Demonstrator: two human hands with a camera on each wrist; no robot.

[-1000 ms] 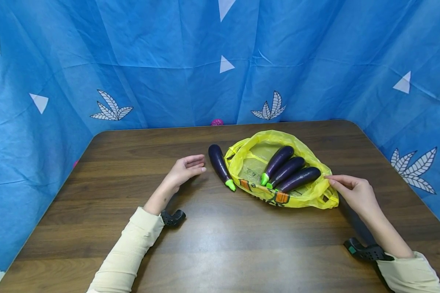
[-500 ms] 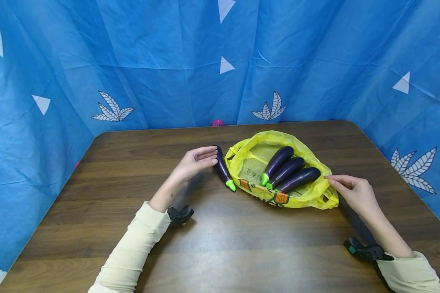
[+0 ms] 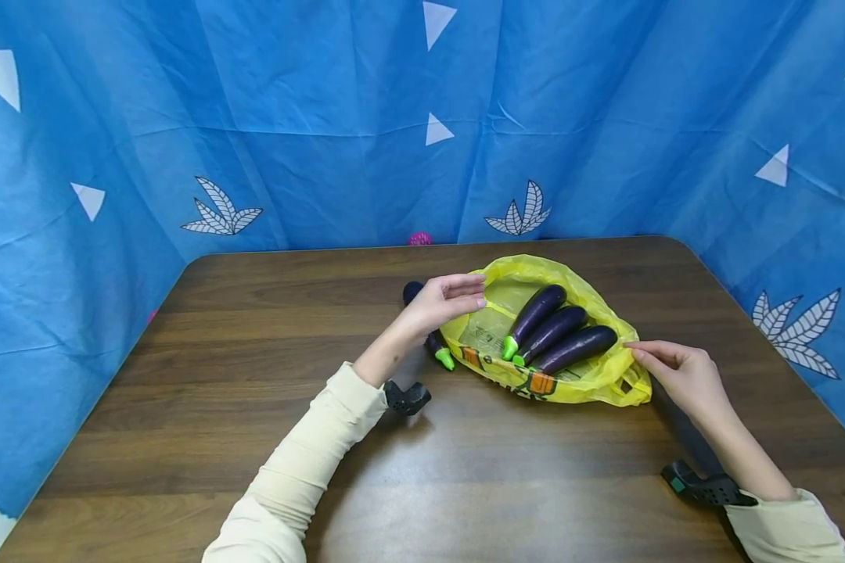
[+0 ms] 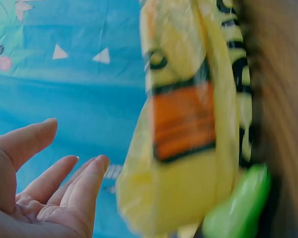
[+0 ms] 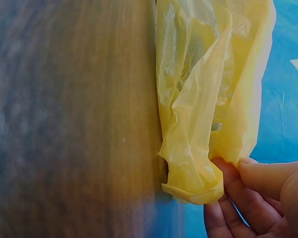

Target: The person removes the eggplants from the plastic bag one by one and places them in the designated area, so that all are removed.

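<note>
A yellow plastic bag (image 3: 493, 328) lies spread on the table with its mouth facing up. Inside it rest three dark purple eggplants (image 3: 551, 333) with bright green stem ends, side by side. My right hand (image 3: 683, 375) pinches the bag's right rim between thumb and fingers, also plain in the right wrist view. Over the bag's left edge hovers my left hand (image 3: 440, 303), fingers extended and holding nothing. Partly hidden behind that hand, another eggplant (image 3: 413, 291) lies on the table against the bag's left side; its green stem end (image 4: 238, 208) shows in the left wrist view.
The brown wooden table (image 3: 253, 375) reaches back to a blue patterned curtain (image 3: 324, 141), which also closes in both sides. Black camera mounts sit on both wrists, the left one (image 3: 407, 397) low over the tabletop.
My left hand has moved right, from beside the loose eggplant, across it, to the bag's left edge. The right hand keeps its pinch on the rim, and the eggplants stay where they were.
</note>
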